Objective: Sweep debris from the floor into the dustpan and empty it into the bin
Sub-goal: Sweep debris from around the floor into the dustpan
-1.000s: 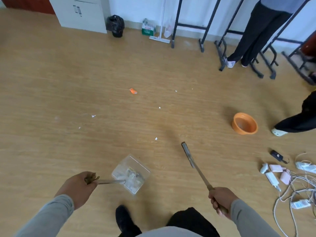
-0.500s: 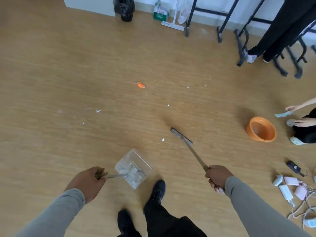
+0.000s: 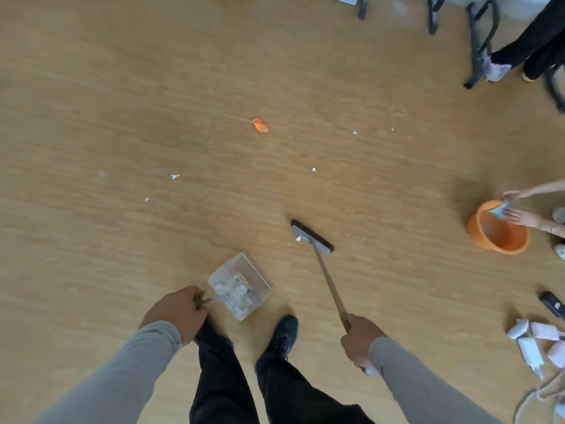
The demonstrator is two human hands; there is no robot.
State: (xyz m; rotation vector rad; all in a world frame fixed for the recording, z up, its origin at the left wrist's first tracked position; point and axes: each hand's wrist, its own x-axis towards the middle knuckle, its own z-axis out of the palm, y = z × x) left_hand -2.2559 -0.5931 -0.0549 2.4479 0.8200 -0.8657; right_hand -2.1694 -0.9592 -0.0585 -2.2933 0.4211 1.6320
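Note:
My left hand [image 3: 177, 310] grips the handle of a clear dustpan [image 3: 241, 286] holding white scraps, low over the wooden floor in front of my feet. My right hand [image 3: 359, 339] grips the long handle of a broom [image 3: 312, 236], whose head rests on the floor to the dustpan's right. A white scrap [image 3: 298, 239] lies right against the broom head. An orange scrap [image 3: 260, 125] lies farther out. Small white bits [image 3: 175, 176] are scattered across the floor. No bin shows in this view.
An orange basin [image 3: 498, 231] sits at right, with another person's hands over it holding a cloth. Chargers and cables [image 3: 535, 347] lie at lower right. Black frame legs [image 3: 477, 41] and a standing person's legs are at upper right.
I have stepped forward and the view has tilted down. The broom head has swung leftward and now rests by a white scrap. The dustpan stays in my left hand.

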